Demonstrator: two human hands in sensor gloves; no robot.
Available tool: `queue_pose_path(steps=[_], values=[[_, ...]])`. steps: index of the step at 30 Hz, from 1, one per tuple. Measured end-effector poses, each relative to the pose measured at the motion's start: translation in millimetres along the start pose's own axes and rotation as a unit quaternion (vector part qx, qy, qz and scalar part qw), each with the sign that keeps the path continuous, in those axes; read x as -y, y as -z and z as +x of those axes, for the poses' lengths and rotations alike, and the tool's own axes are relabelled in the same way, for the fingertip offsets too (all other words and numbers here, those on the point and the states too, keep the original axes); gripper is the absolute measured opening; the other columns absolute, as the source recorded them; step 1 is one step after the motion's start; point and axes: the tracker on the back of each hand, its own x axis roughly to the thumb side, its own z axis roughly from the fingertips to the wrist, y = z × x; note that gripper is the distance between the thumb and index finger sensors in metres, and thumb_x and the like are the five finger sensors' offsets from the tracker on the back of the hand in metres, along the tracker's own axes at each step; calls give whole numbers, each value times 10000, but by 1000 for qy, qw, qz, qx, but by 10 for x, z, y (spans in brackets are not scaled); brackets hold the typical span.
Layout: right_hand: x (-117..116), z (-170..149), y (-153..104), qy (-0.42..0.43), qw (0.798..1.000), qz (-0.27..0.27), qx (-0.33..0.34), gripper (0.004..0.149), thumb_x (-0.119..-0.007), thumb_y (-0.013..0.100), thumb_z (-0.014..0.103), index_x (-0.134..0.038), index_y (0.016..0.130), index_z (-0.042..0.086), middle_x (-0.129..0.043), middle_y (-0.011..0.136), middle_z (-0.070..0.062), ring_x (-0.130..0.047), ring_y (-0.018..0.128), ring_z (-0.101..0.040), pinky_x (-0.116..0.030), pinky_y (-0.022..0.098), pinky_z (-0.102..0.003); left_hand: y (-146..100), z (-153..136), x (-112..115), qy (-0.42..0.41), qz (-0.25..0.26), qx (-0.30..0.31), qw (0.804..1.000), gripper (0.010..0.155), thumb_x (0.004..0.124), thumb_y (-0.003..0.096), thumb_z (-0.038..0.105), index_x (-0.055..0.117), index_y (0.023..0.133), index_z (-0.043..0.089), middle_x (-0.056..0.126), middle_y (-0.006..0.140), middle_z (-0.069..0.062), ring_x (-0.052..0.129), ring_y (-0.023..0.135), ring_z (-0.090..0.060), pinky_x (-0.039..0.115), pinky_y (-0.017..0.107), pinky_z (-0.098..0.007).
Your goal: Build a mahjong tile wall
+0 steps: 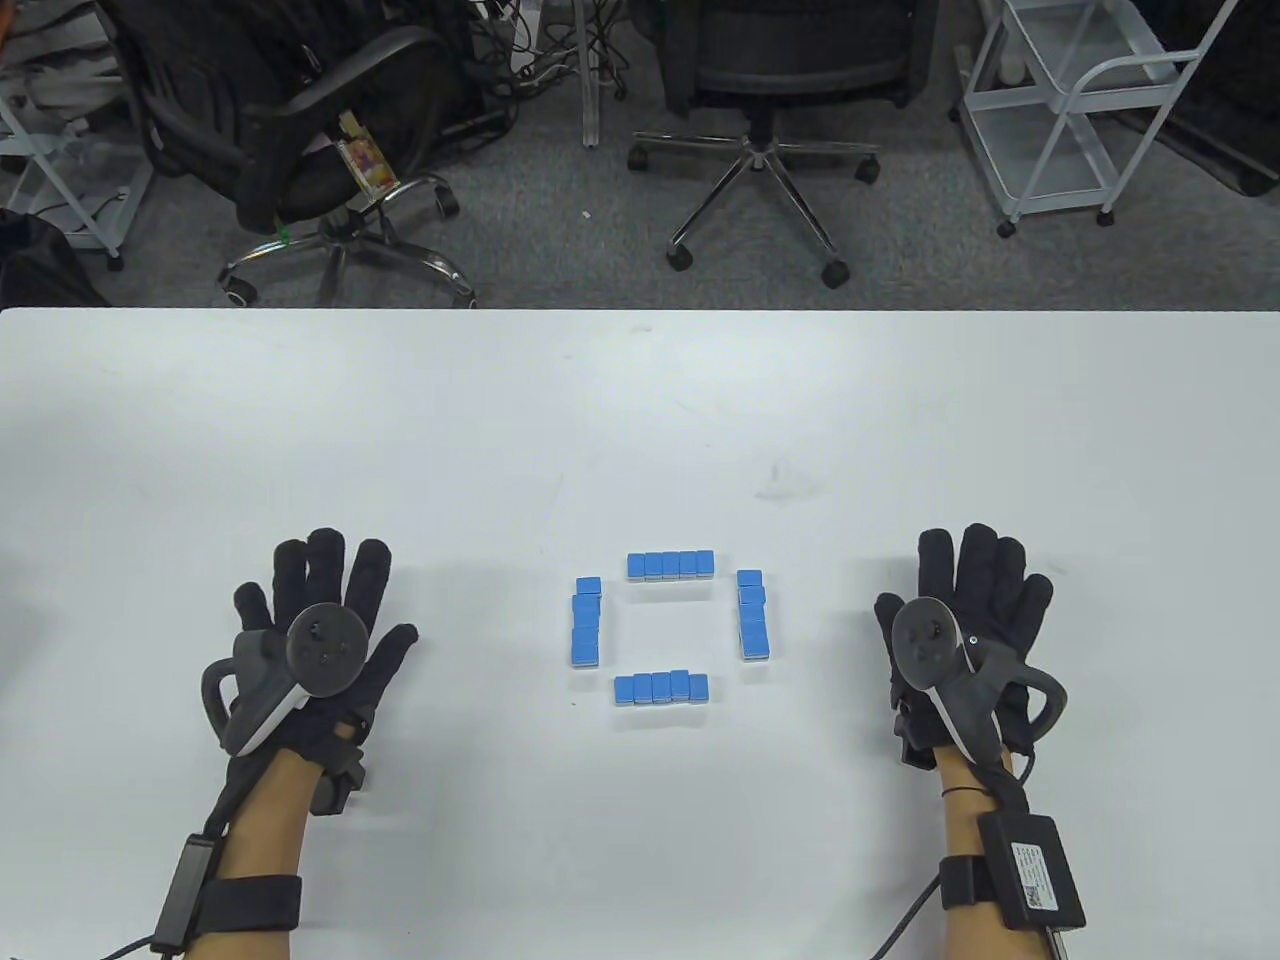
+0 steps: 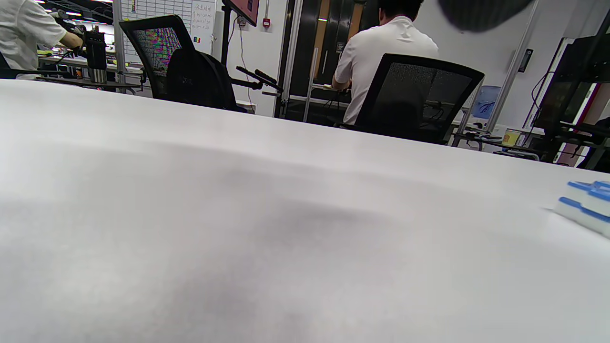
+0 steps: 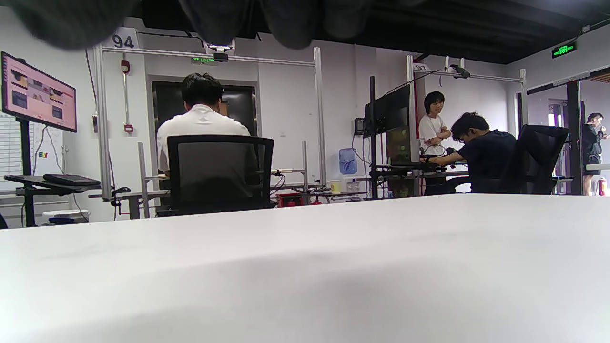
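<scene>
White table (image 1: 400,450), left hand (image 1: 320,640) flat on it, palm down, fingers spread, holding nothing, well left of the tiles. Blue tiles mid-table between the hands, laid as an open square: left row (image 1: 586,624) with long axis running away from the person, its far tile nudged slightly out of line; far row (image 1: 671,565) and near row (image 1: 661,687) with long axes running left to right, one near tile sitting a touch proud; right row (image 1: 751,613) again running near to far, a little crooked. Corners open, rows apart from each other, blue backs up. Right hand (image 1: 965,630) flat too, fingers spread, gripping nothing, well right of the tiles. Likely risks from here: a sleeve, cable or tracker sweeping a row on the way in, scattering tiles; a push on one row end skewing the line or bumping a neighbouring row; uneven pressure tipping a tile face up.
</scene>
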Motion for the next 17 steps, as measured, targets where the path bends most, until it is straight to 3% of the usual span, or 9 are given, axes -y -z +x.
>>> queue_pose_path(steps=[17], values=[[-6, -14, 16, 14, 1000, 14, -10, 749, -670, 300, 583, -446, 971, 338, -401, 1135, -53, -372, 1070, -338, -301, 795, -595, 15, -37, 7, -19, -9, -7, 1000, 775, 549, 464, 660, 77, 1063, 521, -84, 1150, 117, -43, 1121, -268, 67, 796, -633]])
